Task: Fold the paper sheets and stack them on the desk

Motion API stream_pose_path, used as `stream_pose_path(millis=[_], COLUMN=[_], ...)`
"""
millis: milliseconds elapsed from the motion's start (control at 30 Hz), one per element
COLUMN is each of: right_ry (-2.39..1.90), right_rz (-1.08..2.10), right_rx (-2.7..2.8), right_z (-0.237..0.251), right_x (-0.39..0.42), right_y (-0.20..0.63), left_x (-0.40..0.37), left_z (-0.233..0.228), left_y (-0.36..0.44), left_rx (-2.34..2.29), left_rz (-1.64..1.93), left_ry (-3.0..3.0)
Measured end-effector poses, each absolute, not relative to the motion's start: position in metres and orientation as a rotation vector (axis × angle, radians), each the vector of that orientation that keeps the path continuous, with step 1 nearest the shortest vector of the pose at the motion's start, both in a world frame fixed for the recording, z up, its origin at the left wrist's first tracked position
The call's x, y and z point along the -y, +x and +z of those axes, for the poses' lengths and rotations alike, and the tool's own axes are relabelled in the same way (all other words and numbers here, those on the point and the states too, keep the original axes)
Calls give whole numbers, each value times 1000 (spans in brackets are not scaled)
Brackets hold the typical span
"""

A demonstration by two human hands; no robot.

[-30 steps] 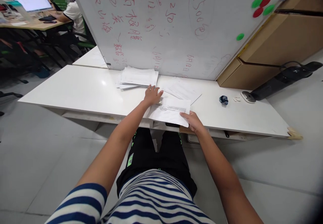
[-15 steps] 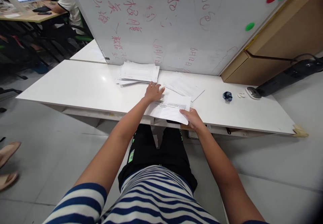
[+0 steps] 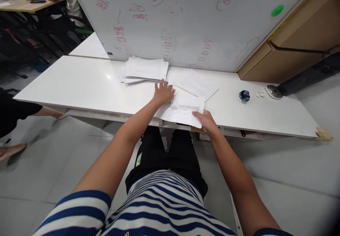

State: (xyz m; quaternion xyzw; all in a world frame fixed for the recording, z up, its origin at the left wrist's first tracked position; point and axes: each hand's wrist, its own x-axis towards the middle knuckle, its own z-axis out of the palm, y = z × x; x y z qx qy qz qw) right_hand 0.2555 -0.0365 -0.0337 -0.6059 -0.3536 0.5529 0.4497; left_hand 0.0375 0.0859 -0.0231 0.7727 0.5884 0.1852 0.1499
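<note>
We have the printed sheet (image 3: 183, 110) lying flat at the near edge of the white worktop (image 3: 79, 83), its near corner hanging just over the edge. Its long axis runs left to right across our body, slightly tilted, with the stamped header toward the left. Our left hand (image 3: 163, 93) rests on the sheet's far left corner, palm down and fingers spread flat, pressing rather than closing a grip. Our right hand (image 3: 205, 121) has its grip closed on the near right corner, thumb on top, fingers hidden beneath. So both hands sit at opposite corners, and the right one is nearer to us. Just beyond the left hand lies a stack of papers (image 3: 145, 69) against the whiteboard (image 3: 186, 16); another loose sheet (image 3: 195, 85) lies just beside, to the right.

Against the half-second-earlier view, both hands keep the same corners; the sheet has hardly shifted, and our head has dipped, so everything sits higher in view.
</note>
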Motion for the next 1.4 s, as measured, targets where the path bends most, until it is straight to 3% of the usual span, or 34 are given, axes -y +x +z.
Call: stream_pose_path(millis=[233,667,1400], right_ry=[-1527,-1607,-1620], right_rz=[1335,1124,1132], right_rx=[882,835,795], right_z=[-31,-40,-36], right_x=[42,84,81], right_y=[253,306,303], left_x=[-90,-91,-87], left_z=[-16,-17,-10], left_y=[34,29,36], left_rx=[-1792,-1787,-1878], left_rz=[316,368,444], left_ry=[2185,2169,2038])
